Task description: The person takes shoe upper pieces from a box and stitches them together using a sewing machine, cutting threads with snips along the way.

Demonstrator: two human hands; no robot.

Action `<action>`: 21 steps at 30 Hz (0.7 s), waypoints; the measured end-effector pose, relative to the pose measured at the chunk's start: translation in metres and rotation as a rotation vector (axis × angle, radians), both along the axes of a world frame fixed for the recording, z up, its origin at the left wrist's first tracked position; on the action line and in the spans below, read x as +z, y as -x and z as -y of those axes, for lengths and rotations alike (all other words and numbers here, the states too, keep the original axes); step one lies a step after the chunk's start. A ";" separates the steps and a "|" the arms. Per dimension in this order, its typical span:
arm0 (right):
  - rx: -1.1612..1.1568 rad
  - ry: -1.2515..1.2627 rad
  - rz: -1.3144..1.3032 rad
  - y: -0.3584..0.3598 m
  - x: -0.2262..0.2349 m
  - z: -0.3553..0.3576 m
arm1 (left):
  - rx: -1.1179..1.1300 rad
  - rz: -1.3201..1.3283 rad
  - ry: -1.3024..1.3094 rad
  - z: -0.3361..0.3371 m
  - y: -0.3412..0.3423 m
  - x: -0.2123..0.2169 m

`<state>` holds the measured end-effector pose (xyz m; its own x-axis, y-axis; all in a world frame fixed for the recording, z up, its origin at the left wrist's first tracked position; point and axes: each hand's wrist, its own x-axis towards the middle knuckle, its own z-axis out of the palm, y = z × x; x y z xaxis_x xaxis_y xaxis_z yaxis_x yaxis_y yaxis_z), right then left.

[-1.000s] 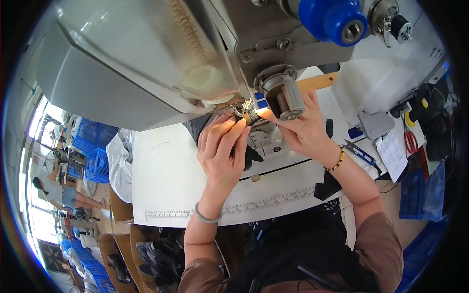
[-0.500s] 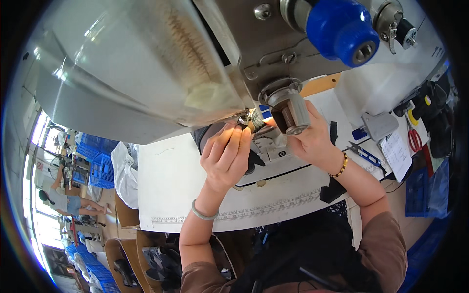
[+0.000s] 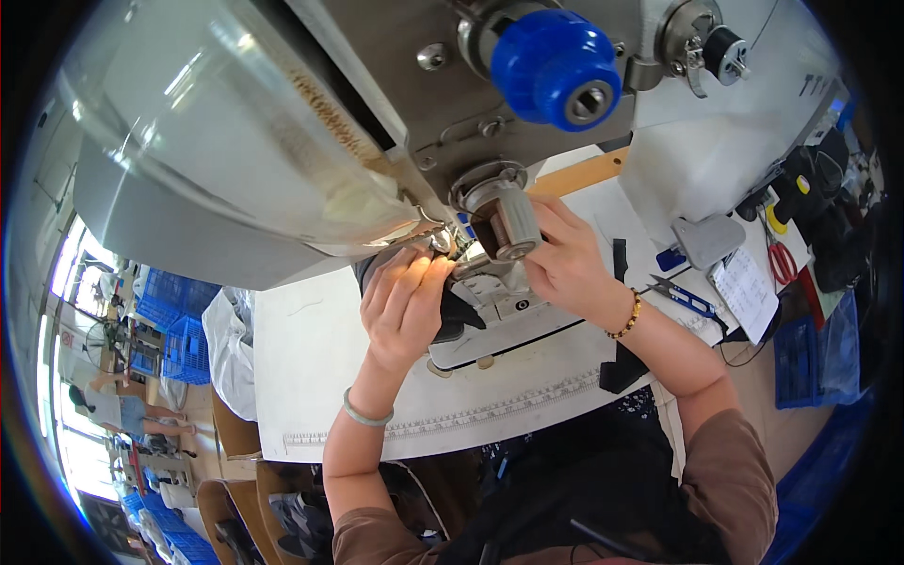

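A grey sewing machine [image 3: 282,141] fills the upper half of the view, with a blue knob [image 3: 556,56] near the top. My left hand [image 3: 405,306] presses a piece of dark fabric [image 3: 452,311] under the lit needle area. My right hand [image 3: 565,264] rests beside the machine's metal cylinder [image 3: 504,221] and holds the fabric from the right. What lies directly under the needle is hidden by my fingers.
The white worktable [image 3: 311,348] has a ruler strip [image 3: 490,414] along its near edge. Blue-handled snips [image 3: 683,294] and red scissors [image 3: 782,264] lie at the right, next to a sheet of paper [image 3: 744,292]. Blue crates [image 3: 174,330] and another person [image 3: 113,405] are at the far left.
My head has moved closer to the machine, so it looms larger. Both hands have stayed at the needle area with the dark fabric.
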<state>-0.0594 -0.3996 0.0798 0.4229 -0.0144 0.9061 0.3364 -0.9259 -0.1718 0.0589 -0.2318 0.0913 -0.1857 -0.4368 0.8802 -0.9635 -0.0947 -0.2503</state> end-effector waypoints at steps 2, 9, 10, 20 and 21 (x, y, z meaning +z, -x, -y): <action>0.000 0.001 0.007 -0.001 0.000 0.000 | -0.003 -0.011 -0.010 0.000 0.001 0.000; 0.059 -0.084 -0.005 -0.005 -0.005 0.005 | 0.056 -0.229 -0.180 -0.014 0.006 0.005; 0.065 -0.098 -0.005 -0.006 -0.005 0.006 | 0.075 -0.350 -0.213 -0.016 0.007 0.006; 0.160 -0.260 -0.132 -0.010 -0.002 0.009 | 0.226 -0.167 -0.082 -0.014 0.014 0.004; 0.196 -0.280 -0.155 -0.011 -0.001 0.011 | 0.258 -0.121 -0.074 -0.013 0.018 0.004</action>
